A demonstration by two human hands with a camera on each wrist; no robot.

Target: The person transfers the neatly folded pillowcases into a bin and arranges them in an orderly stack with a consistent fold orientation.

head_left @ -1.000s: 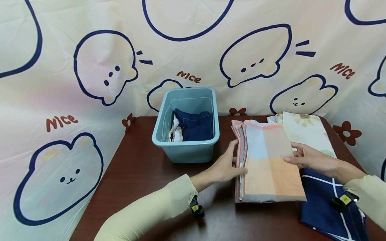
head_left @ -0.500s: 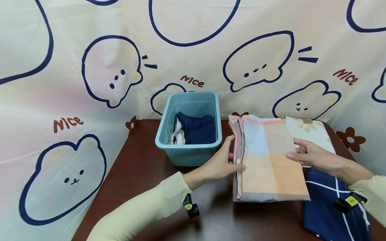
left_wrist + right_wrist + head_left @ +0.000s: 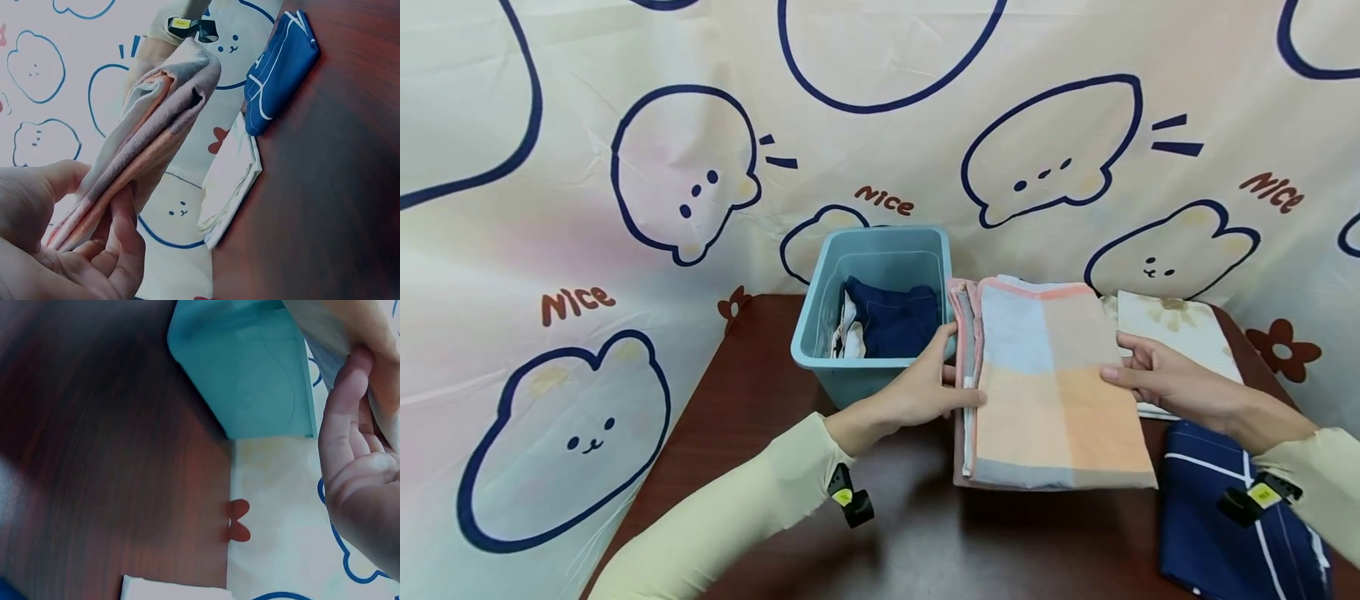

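Plainly, my left hand (image 3: 917, 387) pinches the layered left edge of a folded checked cloth (image 3: 1037, 392), thumb in front and fingers behind, while my right hand (image 3: 1172, 383) holds its right edge much the same way. The cloth hangs above the table (image 3: 752, 375), right of centre in the head view, its upper left corner overlapping the blue bin (image 3: 835, 362); whether they touch I cannot tell. It looks light, soft and hardly slippery, nothing to break, yet limp enough for its layers to fan apart, so I judge both side edges at mid-height, every layer caught, the surest hold. Near the centre, the bin holds a plain navy cloth (image 3: 895, 321); towards the right lies a pale floral cloth (image 3: 1198, 333), and lower right a white-lined navy cloth (image 3: 1202, 508).
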